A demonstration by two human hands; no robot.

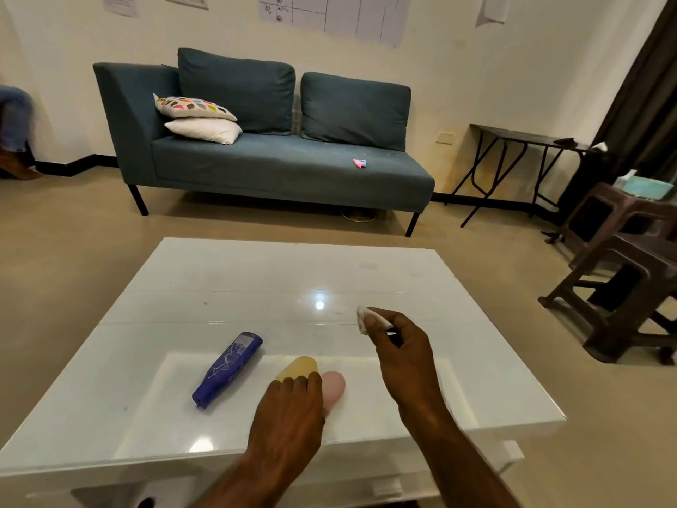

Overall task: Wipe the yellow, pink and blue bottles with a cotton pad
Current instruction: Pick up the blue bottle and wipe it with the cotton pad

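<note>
Three bottles lie on the glossy white table [256,280]. The blue bottle [228,369] lies on its side at the left, cap toward me. My left hand [289,408] rests over the yellow bottle [297,367], fingers wrapped on it, with only its far end showing. The pink bottle [334,387] lies just right of the yellow one, partly hidden by my left hand. My right hand [399,346] hovers above the table to the right, pinching a white cotton pad [364,319] between thumb and fingers.
A teal sofa [278,159] with cushions stands beyond the table. At the right are dark brown stools [622,287] and a folding side table [527,141]. Beige floor surrounds the table. A person's leg shows at the far left edge.
</note>
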